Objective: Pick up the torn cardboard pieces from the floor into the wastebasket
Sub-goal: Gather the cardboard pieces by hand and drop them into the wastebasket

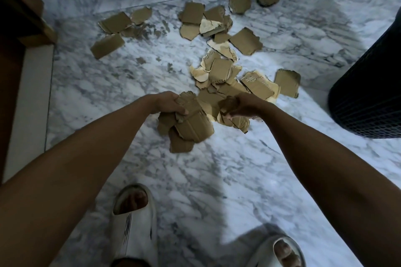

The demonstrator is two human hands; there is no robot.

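Cardboard pieces (219, 76), brown and ragged-edged, lie scattered on the marble floor (217, 169), too overlapped to count exactly. Left hand (168, 102) and right hand (243, 105) each grip a bunch; one black mesh wastebasket (368, 84) stands right.

Tan-brown cardboard pieces (245, 44), grey-veined white marble floor (217, 180), black mesh wastebasket (368, 97), white slippers (134, 227).
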